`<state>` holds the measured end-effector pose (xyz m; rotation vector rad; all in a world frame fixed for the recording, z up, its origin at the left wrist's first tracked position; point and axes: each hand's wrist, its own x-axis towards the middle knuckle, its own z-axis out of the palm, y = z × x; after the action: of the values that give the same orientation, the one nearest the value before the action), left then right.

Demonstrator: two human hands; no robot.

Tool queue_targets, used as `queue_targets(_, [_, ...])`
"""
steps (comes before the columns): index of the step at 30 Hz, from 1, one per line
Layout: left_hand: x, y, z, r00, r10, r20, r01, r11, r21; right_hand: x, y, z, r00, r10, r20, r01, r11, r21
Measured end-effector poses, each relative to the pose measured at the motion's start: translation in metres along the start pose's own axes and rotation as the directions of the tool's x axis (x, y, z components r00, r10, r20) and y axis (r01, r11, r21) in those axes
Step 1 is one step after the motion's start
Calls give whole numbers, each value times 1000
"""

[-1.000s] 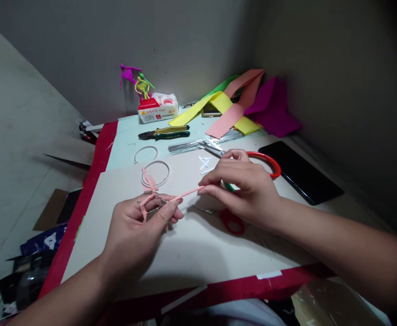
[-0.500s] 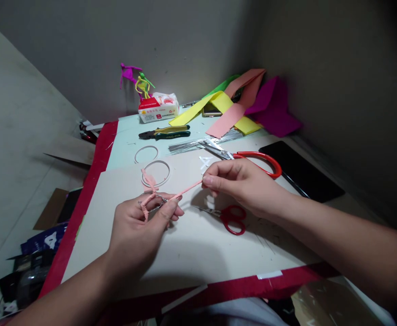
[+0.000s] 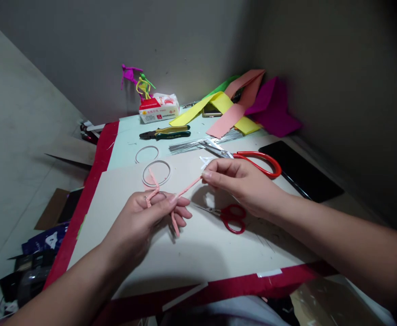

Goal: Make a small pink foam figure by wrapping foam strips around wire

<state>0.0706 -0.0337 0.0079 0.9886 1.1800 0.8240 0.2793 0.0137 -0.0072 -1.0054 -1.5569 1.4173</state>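
A small pink paper-wrapped wire figure (image 3: 153,194) is pinched between the thumb and fingers of my left hand (image 3: 147,213). One thin pink limb points up past the fingers, and another hangs below them. My right hand (image 3: 242,181) pinches the far end of a twisted pink strand (image 3: 190,184) that runs taut from the left thumb. Just below the right hand lie small red-handled scissors (image 3: 232,218). Behind it are larger scissors with red handles (image 3: 259,162), partly over a bundle of thin wires (image 3: 191,146).
Two wire rings (image 3: 156,173) lie beyond my left hand. Farther back are pliers (image 3: 166,132), a tissue pack (image 3: 159,108) with small paper figures, and yellow, pink and purple crepe paper (image 3: 275,108). A black phone-like slab (image 3: 307,172) lies at right.
My left hand has turned the pink figure, so a limb now hangs below its fingers. The right hand still holds the strand's end and has barely moved.
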Motion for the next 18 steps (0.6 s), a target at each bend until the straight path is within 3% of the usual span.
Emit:
queue_targets(2, [1,1,-1,999,-39,15,40,997,-66,-2,2,1,956,-282,-81,257,937,-236])
queue_targets(4, [2,0,0,998,-52,47,56,993,-102,-4,3,3,825,-566,15,492,703,-514])
queue_targets(6, [2,-3,1,995,-46,85,57,990,-126,-7,6,5,716,-667,208,605,444,-661])
queue_targets(7, [2,-4,1,994,-45,102,59,989,-133,-8,7,7,683,-677,273,631,359,-688])
queue_targets(9, [1,-6,3,990,-67,124,84,987,-134,-10,10,9,638,-698,324,658,276,-700])
queue_targets(11, [0,-7,4,984,-117,132,132,984,-119,-11,12,10,606,-726,326,682,262,-683])
queue_targets(13, [-1,-8,5,978,-155,140,170,980,-100,-12,11,10,605,-727,324,696,285,-659])
queue_targets(15, [-3,-7,5,977,-158,144,170,983,-72,-13,8,11,630,-706,324,700,336,-630])
queue_targets(18, [-6,-6,6,980,-149,135,153,988,-21,-15,5,13,708,-645,288,667,478,-571])
